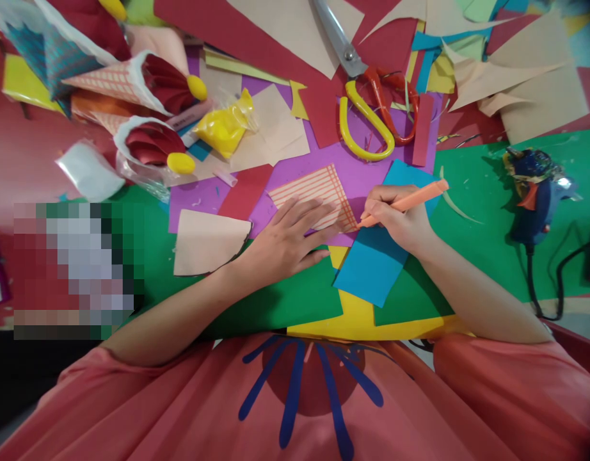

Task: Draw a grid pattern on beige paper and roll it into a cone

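Note:
A cream paper piece (pixel 318 179) with orange ruled lines lies on purple sheets; short cross lines run along its right edge. My left hand (pixel 292 240) rests flat across its lower part, fingers spread and holding nothing. An orange felt-tip pen (pixel 422 194) is pinched in my right hand (pixel 403 216), its tip at the paper's lower right corner. Beneath my right hand is a blue paper piece (pixel 372 272). Left of my left forearm, a plain cream paper piece (pixel 206 243) with a dark curved edge lies on green sheeting (pixel 276 298).
Scissors (pixel 369 121) with yellow and red handles lie beyond my hands. A blue glue gun (pixel 535 198) with a black cord rests at right. Paper cones (pixel 127 80) and a yellow packet (pixel 225 125) lie upper left. Cream scraps (pixel 539 80) cover the upper right.

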Motion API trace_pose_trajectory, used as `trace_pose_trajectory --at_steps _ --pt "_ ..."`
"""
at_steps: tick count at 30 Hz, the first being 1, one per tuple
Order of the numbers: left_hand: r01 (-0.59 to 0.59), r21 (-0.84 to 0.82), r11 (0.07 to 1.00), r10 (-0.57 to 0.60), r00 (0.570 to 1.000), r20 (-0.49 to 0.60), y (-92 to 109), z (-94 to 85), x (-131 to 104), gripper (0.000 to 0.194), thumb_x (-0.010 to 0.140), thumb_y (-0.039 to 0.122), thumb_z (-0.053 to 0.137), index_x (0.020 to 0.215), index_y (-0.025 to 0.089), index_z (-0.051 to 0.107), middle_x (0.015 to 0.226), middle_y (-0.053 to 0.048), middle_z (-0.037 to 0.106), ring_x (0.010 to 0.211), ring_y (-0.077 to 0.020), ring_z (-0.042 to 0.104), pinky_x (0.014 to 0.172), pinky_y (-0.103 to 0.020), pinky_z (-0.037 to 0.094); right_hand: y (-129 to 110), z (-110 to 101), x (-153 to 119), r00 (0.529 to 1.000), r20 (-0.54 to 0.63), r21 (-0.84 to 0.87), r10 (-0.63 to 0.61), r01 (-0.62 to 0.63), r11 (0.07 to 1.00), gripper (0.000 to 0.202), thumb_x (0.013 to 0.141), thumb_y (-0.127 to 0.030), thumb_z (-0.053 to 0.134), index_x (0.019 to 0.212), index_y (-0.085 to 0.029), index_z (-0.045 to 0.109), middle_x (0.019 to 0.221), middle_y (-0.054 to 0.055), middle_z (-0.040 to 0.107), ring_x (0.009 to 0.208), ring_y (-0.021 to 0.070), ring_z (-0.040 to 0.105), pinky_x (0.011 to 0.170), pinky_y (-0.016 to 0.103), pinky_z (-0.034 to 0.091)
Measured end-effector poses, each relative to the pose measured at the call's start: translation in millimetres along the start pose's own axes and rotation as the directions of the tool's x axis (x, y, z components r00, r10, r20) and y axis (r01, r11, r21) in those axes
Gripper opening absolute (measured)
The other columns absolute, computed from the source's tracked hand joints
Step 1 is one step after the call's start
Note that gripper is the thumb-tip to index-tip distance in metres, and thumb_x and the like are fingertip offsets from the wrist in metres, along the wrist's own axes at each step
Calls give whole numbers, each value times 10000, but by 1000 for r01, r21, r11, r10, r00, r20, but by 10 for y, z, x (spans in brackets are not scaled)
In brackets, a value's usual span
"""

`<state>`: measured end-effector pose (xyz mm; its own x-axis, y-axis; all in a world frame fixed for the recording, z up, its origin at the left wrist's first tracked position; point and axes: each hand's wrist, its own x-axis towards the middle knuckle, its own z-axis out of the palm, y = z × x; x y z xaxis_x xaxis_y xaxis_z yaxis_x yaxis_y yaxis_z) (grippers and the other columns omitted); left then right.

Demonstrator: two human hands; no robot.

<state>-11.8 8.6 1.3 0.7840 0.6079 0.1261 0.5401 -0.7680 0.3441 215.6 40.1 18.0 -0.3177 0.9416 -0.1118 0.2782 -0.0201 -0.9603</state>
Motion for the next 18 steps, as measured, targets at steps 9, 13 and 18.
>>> trace_pose_trajectory --at_steps 9,13,18 --pt "-60 -27 998 60 998 -12 2 -8 -8 395 970 328 481 1336 185 527 1392 -124 555 1293 -279 500 1088 -511 393 67 13 -21 993 -118 155 -3 22 988 292 866 -346 544 646 -172 624 564 -23 578 429 57 472 421 214 349" --pt "-132 -51 990 130 990 -48 33 -7 1 343 973 259 472 1278 125 556 1290 -117 636 1220 -241 564 1029 -427 472 99 13 -24 991 -136 160 -1 23 987 318 881 -420 563 703 -173 653 582 -26 594 443 54 493 414 208 343" --pt "-106 -19 994 104 988 -114 45 9 7 296 969 154 445 1217 65 581 1229 -153 655 1161 -212 605 1002 -356 503 105 2 -27 991 -125 88 -51 63 994 317 871 -430 599 684 -174 620 561 -36 568 484 59 505 470 209 378"
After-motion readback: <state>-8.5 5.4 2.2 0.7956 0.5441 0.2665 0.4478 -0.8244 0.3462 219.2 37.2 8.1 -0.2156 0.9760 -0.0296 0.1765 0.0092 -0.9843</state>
